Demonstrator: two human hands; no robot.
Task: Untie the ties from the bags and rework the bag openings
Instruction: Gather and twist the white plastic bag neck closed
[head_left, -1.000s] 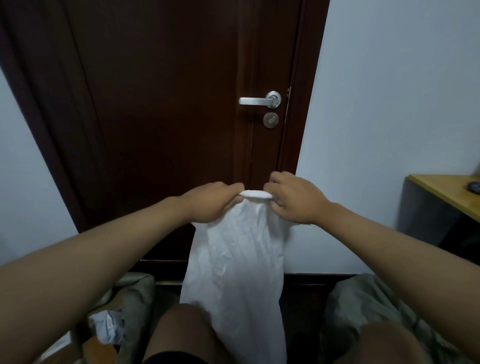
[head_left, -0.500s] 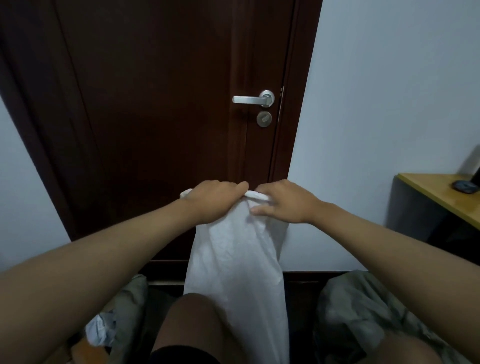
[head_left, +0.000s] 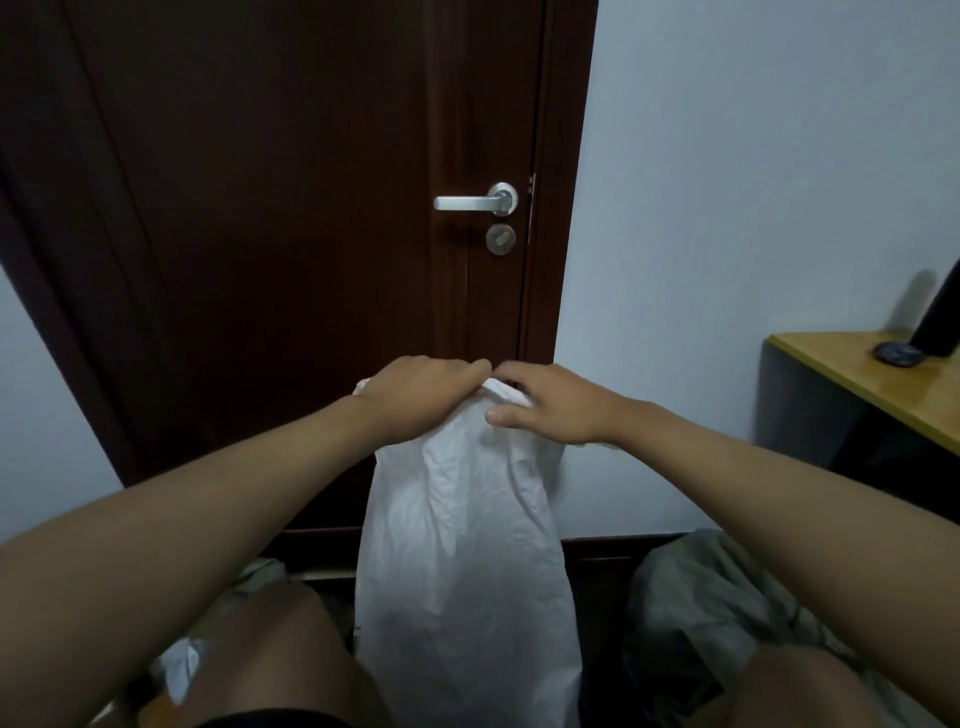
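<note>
A white plastic bag (head_left: 462, 545) hangs in front of me between my knees, held up by its top edge. My left hand (head_left: 421, 400) grips the gathered left side of the opening, fingers curled over it. My right hand (head_left: 550, 405) holds the right side of the opening, thumb against the front and fingers over the rolled white rim (head_left: 501, 391). The two hands nearly touch at the top of the bag. No tie is visible.
A dark brown door (head_left: 291, 234) with a silver handle (head_left: 475, 201) stands straight ahead. A yellow-topped desk (head_left: 893, 384) is at the right. Crumpled white plastic (head_left: 179, 670) lies at lower left, grey cloth (head_left: 696, 613) at lower right.
My hands have drawn closer together on the bag's top, and my right hand has shifted its hold on the rim. The view has tilted slightly.
</note>
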